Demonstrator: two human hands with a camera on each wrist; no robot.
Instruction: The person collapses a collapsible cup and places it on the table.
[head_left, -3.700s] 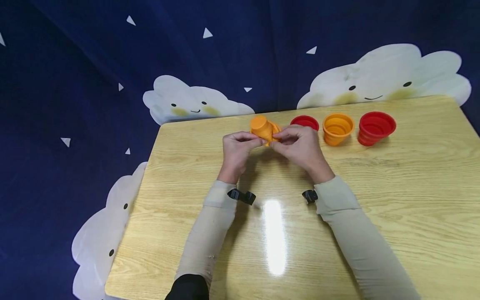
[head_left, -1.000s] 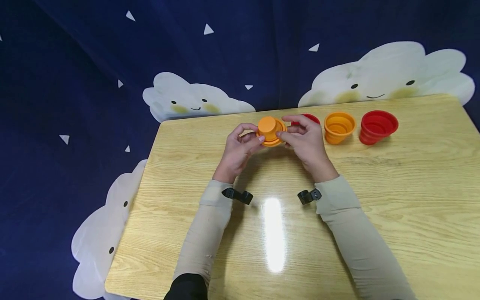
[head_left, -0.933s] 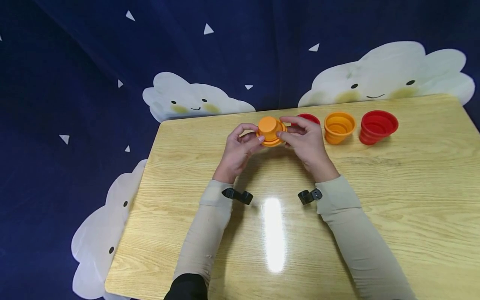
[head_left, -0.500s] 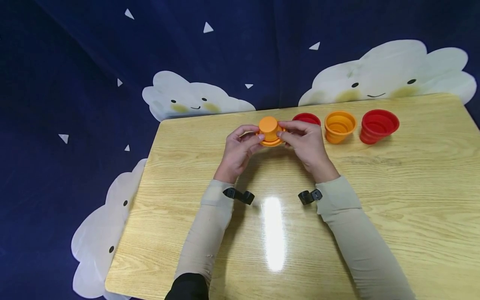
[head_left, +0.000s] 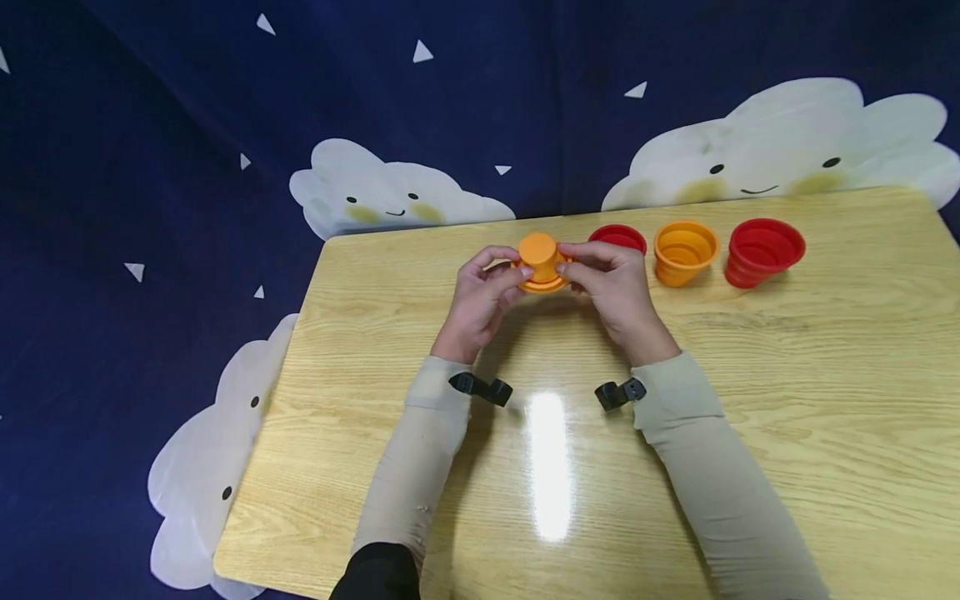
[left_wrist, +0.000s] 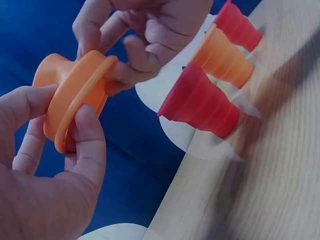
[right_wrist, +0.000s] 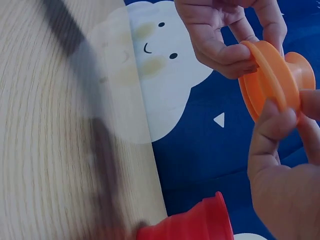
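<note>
An orange collapsible cup [head_left: 538, 257], partly folded, is held base up over the far part of the wooden table. My left hand [head_left: 477, 292] pinches its left side between thumb and fingers. On the other side my right hand [head_left: 617, 292] grips it, thumb low near the rim and index finger by the raised base. The left wrist view shows the cup [left_wrist: 77, 97] clear of the tabletop, its wide rim gripped by both hands. In the right wrist view the cup's [right_wrist: 272, 75] hollow side faces left, with fingertips at its edge.
Right of my hands stand a red cup [head_left: 618, 236], an orange cup [head_left: 684, 252] and another red cup [head_left: 763, 252], upright in a row on the wooden table [head_left: 787, 400]. Behind the table's far edge hangs a dark blue curtain [head_left: 450, 92] with white clouds.
Earlier the cup was tipped with its base to the left; now its base faces up towards the head camera. My right index finger, raised a second ago, has come down against the base.
</note>
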